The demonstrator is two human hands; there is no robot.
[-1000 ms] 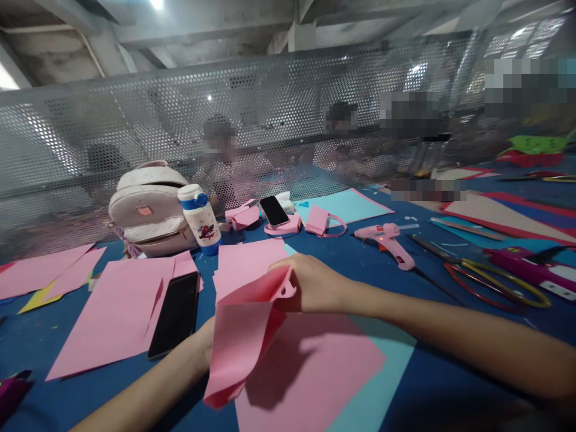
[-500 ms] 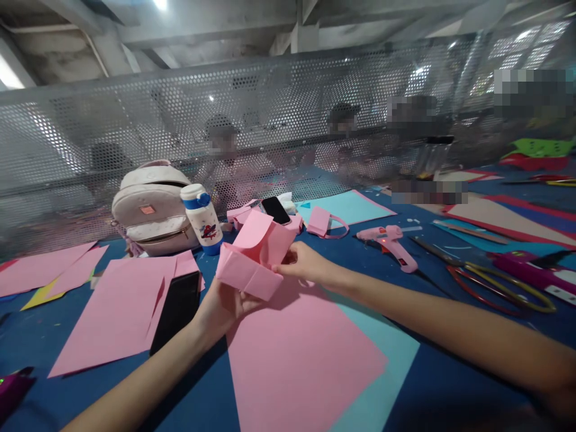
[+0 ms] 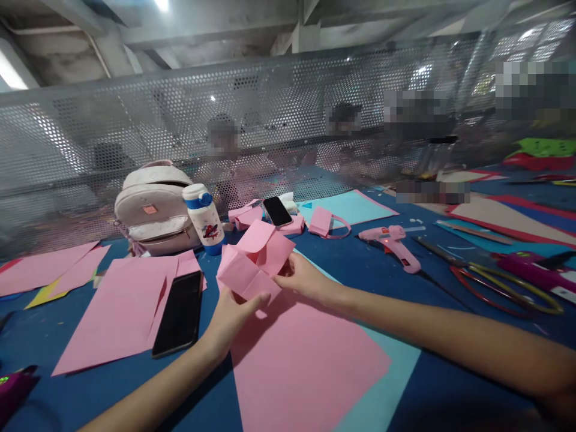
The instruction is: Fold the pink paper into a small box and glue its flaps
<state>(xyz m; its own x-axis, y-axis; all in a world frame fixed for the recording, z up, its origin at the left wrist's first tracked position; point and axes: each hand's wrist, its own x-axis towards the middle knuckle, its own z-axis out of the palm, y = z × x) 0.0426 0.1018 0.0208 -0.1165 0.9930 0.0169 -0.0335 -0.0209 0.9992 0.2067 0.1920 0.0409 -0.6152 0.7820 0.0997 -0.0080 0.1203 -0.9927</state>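
Note:
Between my two hands is a folded pink paper box (image 3: 245, 273) with a raised flap. My left hand (image 3: 236, 315) grips its lower near side, thumb pressed on the front wall. At the box's right side my right hand (image 3: 303, 276) pinches the paper edge; its fingertips are partly hidden. Beneath lies a pink paper sheet (image 3: 310, 366) on top of a light blue sheet (image 3: 391, 372). A small pink paper bag (image 3: 320, 222) with a loop handle stands beyond my right hand.
On the blue table (image 3: 432, 396) are a pink glue gun (image 3: 391, 240), scissors (image 3: 508, 285) and a purple glue gun (image 3: 531, 270) at right. To the left are a black phone (image 3: 180, 312), pink sheets (image 3: 117, 306), a bottle (image 3: 204, 222) and a backpack (image 3: 155, 207). A perforated metal screen (image 3: 279, 138) stands behind.
My left thumb has come up onto the front of the paper box, and the box has tilted slightly. My right hand keeps its pinch at the right edge.

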